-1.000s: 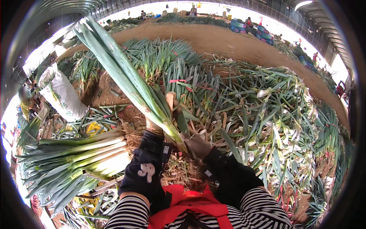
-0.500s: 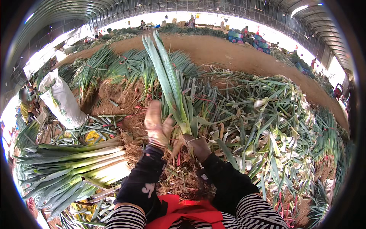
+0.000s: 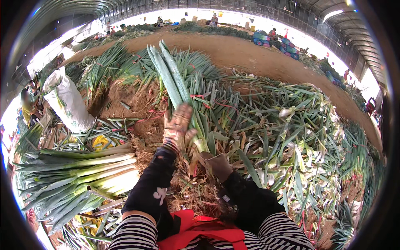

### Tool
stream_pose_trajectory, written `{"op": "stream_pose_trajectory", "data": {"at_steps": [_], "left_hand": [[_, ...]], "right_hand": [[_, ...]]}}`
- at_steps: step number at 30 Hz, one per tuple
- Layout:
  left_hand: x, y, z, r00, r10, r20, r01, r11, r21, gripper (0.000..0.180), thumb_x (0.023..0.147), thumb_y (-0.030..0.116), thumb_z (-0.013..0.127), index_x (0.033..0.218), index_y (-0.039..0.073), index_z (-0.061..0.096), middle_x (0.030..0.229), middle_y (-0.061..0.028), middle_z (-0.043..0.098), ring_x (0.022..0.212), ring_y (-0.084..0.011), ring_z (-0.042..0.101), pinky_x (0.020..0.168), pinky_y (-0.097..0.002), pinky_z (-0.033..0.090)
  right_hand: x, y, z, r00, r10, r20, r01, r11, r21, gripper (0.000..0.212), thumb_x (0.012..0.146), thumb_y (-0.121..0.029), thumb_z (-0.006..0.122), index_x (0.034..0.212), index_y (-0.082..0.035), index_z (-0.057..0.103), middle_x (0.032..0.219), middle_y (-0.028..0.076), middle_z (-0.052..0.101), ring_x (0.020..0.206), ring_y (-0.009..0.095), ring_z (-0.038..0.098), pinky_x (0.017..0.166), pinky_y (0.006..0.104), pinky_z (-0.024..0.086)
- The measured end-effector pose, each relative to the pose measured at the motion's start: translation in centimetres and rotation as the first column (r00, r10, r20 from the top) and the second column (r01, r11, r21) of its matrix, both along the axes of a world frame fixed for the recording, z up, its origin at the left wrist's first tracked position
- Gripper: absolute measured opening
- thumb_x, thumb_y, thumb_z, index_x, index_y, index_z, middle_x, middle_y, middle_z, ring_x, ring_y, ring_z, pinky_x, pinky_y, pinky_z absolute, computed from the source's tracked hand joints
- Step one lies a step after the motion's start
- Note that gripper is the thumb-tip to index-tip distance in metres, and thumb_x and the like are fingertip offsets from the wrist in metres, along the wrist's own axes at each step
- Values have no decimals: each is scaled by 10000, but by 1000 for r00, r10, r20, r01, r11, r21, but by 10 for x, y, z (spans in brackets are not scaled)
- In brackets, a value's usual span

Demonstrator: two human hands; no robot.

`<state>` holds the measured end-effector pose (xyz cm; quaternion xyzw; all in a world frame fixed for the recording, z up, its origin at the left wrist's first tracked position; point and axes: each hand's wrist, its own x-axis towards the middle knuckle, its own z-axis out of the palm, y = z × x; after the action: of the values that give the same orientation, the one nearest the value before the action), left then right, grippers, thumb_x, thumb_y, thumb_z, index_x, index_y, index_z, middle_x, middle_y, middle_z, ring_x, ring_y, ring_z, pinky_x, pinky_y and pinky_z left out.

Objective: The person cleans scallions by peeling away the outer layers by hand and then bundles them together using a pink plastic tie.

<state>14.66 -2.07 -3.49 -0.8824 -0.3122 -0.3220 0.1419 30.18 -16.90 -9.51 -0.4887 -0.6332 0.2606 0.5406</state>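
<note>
A large green onion (image 3: 170, 85) stands tilted in front of me, its long green leaves pointing up and away. My right hand (image 3: 217, 165), in a brownish glove, is closed round its pale lower end. My left hand (image 3: 180, 125), in a stained glove with a striped cuff, lies against the leaves with its fingers stretched out. Loose peeled leaves hang near the onion's lower end, and its root end is partly hidden by my right hand. To the left lies a stack of trimmed green onions (image 3: 89, 171), white ends toward me.
A large heap of stripped leaves (image 3: 291, 137) covers the right side. Bundles of green onions (image 3: 106, 66) stand ahead, beside a white sack (image 3: 68, 102). Roots and dry scraps (image 3: 193, 193) lie below my hands. A dirt path (image 3: 233, 52) curves behind, with people sitting far off.
My left hand has moved up and right onto the green onion's leaves, from beside them. The leaves have swung slightly left. My right hand keeps its grip, slightly lower.
</note>
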Motion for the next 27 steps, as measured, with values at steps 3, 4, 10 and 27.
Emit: {"op": "stream_pose_trajectory", "data": {"at_steps": [3,4,10,27], "left_hand": [[-3,17,-6,729,275,626,-30,928,-372,818,877,586,467,1487,121,183,1544,-97,189,1379,-260,277,1111,-522,176],[-7,18,-2,363,384,849,308,810,-498,820,889,588,470,1487,110,176,1536,-110,211,1353,-247,323,1098,-504,228],[-4,-29,-7,134,672,728,905,217,-367,766,845,664,496,1338,80,439,1214,-74,570,1062,-215,555,896,-396,449],[11,-51,-17,33,653,757,982,119,-146,321,897,182,614,1172,29,553,1024,-75,629,884,-206,611,803,-345,503]], "right_hand": [[1,-7,-6,992,48,115,-47,999,-13,356,880,-161,659,1168,25,563,1080,40,617,932,109,577,781,277,468],[-6,-11,2,949,96,-300,-161,966,-203,363,863,-148,677,1166,17,565,1083,45,616,930,124,580,789,273,467],[-24,-9,10,873,-57,-484,-93,956,-279,404,828,-176,721,1150,12,566,999,44,630,913,107,573,769,259,469],[-25,24,25,844,65,-532,-165,976,-142,421,893,-212,650,1229,2,512,1079,14,586,947,90,542,823,268,454]]}}
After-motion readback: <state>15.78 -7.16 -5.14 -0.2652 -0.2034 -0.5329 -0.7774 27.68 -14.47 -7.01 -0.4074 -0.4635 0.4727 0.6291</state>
